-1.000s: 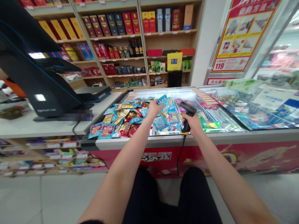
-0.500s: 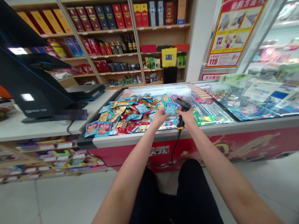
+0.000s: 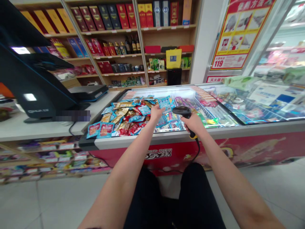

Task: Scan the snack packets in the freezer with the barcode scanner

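A heap of small snack packets (image 3: 128, 119), blue, red and gold, lies on the glass lid of a chest freezer (image 3: 166, 140). My left hand (image 3: 156, 113) reaches over the heap's right side, fingers closed on a blue snack packet (image 3: 165, 103) at its fingertips. Just to the right, my right hand (image 3: 194, 124) grips a black barcode scanner (image 3: 182, 111) by its handle, head pointing left toward the packets. The scanner's cable (image 3: 196, 144) hangs down over the freezer's front edge.
A black checkout screen (image 3: 35, 86) stands on the white counter (image 3: 28, 128) at the left. Behind are wooden shelves (image 3: 143, 31) of boxed bottles. A red poster (image 3: 240, 31) hangs at the right, above more freezer lids (image 3: 250, 108).
My left hand moved the blue packet away from the scanner's head, forward to the heap. My right hand drew the scanner slightly back and tilted it.
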{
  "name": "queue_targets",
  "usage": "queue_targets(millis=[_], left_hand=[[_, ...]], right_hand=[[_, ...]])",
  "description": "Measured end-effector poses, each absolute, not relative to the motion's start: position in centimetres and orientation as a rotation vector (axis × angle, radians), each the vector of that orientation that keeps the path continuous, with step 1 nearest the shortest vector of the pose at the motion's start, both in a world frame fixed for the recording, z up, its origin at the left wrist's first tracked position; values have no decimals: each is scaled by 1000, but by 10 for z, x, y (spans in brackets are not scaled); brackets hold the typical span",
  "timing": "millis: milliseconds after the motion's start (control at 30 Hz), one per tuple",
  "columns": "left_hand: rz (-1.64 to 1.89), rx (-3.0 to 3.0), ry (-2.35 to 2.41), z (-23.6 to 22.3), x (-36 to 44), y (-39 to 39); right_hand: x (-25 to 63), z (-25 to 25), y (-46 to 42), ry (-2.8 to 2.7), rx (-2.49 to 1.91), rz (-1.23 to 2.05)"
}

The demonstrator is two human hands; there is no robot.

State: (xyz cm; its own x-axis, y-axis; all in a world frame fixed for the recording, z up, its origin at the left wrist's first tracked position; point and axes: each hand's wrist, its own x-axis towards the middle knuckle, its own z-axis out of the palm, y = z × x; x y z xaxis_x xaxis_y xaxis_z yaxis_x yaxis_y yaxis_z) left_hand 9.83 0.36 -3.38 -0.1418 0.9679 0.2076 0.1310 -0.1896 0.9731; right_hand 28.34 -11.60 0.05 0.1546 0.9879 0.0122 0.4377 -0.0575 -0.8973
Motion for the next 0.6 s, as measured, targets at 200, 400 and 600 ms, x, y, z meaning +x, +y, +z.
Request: queue_targets(millis=[200,400,600], left_hand=[[1416,1406,1402,-34,93,9],[1392,1439,1469,-34,93,10],[1390,1451,1473,-36,92,14]], right_hand=[[282,1,-117,-1455,-1648,818],[282,3,-120,-1494,-1640,820],[282,5,-121,-1506,-1631,814]])
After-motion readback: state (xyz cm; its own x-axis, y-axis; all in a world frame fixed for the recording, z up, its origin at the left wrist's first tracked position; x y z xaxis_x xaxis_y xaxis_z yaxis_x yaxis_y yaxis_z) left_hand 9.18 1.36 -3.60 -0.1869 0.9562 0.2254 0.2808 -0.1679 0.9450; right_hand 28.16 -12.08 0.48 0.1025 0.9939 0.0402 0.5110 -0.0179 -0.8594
